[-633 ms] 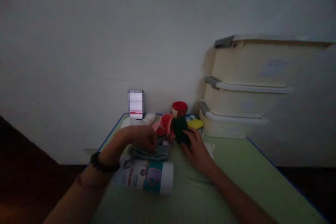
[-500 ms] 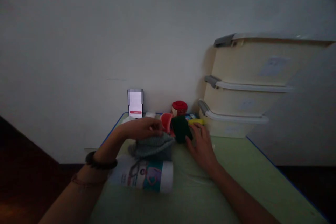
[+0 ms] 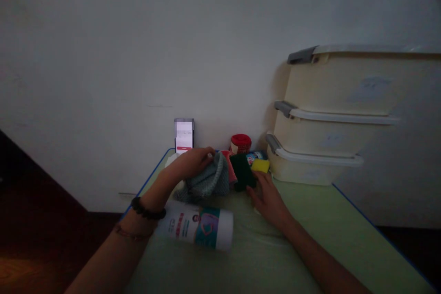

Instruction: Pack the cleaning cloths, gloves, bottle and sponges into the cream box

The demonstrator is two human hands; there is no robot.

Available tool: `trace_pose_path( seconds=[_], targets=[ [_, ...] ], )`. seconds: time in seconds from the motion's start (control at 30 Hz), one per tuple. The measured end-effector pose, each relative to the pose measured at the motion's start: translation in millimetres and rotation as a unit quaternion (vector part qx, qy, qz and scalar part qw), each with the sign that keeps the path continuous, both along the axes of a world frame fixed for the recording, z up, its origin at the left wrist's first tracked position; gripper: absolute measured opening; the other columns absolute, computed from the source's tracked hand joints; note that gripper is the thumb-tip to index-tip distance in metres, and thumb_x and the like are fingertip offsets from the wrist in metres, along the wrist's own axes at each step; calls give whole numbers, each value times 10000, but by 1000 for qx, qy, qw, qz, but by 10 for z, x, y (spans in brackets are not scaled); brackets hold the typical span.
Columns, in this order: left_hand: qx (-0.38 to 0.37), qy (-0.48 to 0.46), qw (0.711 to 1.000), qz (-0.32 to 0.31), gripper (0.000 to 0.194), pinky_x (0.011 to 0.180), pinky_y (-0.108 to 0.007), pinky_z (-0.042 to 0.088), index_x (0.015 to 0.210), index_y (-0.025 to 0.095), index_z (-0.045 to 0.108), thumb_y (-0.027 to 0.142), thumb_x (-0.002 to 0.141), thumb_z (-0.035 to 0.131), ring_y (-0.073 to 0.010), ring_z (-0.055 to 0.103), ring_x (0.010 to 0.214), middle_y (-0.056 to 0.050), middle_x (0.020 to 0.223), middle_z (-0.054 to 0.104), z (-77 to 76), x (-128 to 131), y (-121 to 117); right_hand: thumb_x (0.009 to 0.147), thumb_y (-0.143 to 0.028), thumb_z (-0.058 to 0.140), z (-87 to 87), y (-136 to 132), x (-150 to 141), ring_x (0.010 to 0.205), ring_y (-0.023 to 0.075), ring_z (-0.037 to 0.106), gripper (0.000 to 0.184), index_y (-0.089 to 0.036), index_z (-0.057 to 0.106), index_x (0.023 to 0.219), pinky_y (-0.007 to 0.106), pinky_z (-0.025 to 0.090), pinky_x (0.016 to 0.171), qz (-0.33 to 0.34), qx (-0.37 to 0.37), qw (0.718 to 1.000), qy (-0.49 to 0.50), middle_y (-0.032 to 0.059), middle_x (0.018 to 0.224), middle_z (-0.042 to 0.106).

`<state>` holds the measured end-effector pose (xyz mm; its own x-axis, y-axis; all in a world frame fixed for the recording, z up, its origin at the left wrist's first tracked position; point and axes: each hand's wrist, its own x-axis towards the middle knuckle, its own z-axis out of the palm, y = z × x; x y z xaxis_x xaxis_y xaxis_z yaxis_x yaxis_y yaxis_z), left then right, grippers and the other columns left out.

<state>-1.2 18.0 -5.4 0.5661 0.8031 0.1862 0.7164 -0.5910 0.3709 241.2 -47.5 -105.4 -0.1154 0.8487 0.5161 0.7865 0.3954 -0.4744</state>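
Note:
My left hand (image 3: 192, 164) is closed on the top edge of a grey-green cloth (image 3: 208, 182) and holds it lifted off the green table (image 3: 310, 234), the cloth hanging down. My right hand (image 3: 267, 195) grips a dark green scouring pad (image 3: 243, 171), which stands on edge just right of the cloth. A pink cloth (image 3: 230, 170) shows between the grey cloth and the pad. A white canister of wipes (image 3: 197, 226) lies on its side in front of my left wrist.
A phone (image 3: 184, 136) leans upright against the white wall. A red-lidded jar (image 3: 240, 143), a small blue-labelled item (image 3: 255, 156) and a yellow sponge (image 3: 261, 165) sit at the back. Three stacked cream storage boxes (image 3: 344, 115) fill the right side. The table's left edge drops to a dark floor.
My left hand has lifted the grey cloth from the table up and toward the wall. The right hand has stayed on the scouring pad. The view has shifted slightly.

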Motion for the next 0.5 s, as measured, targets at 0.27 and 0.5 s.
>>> trace_pose_path(
  seconds=[0.27, 0.5],
  targets=[
    [39, -15, 998, -39, 341, 882, -322, 430, 1149, 162, 552, 148, 893, 327, -181, 561, 998, -116, 1156, 539, 114, 41, -59, 851, -325, 454, 243, -16, 88, 1124, 287, 457, 344, -121, 548, 1110, 468, 383, 979, -55, 13, 998, -29, 176, 1160, 478],
    [-63, 66, 986, -140, 439, 965, -329, 398, 1251, 228, 504, 402, 850, 532, -204, 525, 1127, -72, 1269, 551, 149, 100, -194, 849, -336, 429, 93, 0, 217, 1085, 368, 476, 469, -27, 510, 1192, 555, 382, 916, -97, -67, 991, -56, 263, 1139, 485]
  ],
)
